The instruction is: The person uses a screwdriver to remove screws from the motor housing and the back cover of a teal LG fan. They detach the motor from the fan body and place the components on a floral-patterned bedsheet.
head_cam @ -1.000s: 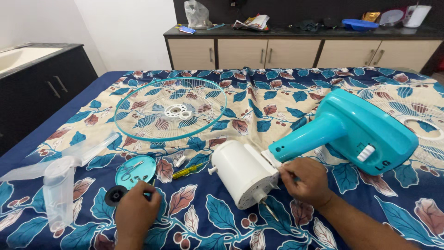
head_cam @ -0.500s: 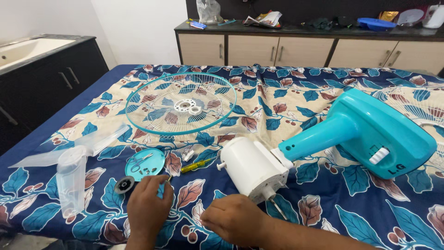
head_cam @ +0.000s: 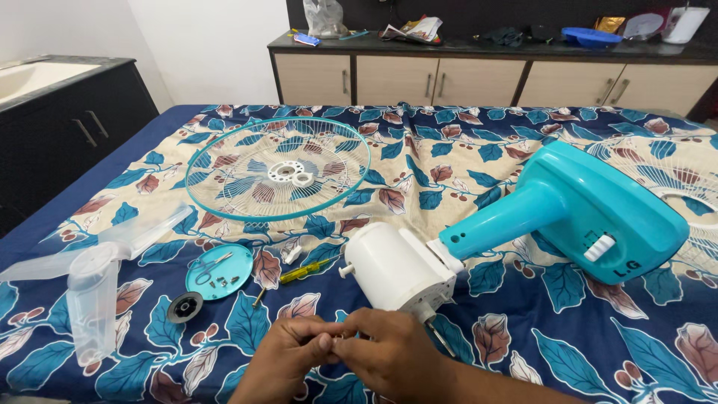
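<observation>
Bedsheet [head_cam: 464, 161] with a blue leaf print is spread under every part. At nine o'clock a clear fan blade [head_cam: 90, 277] is laid flat; beside it a black knob [head_cam: 185, 307] and a teal round cap [head_cam: 219, 271] are seen, small screws and a pair of scissors being held in the cap. At eleven o'clock a teal fan guard [head_cam: 278, 168] is laid face up. A yellow screwdriver [head_cam: 303, 271] is set between the cap and the white motor housing [head_cam: 396, 269], which is joined to the teal fan base [head_cam: 591, 209] at three o'clock. At six o'clock, just before the housing, the left hand [head_cam: 288, 355] and right hand [head_cam: 389, 352] are brought together, fingertips pinched on something too small to be made out.
</observation>
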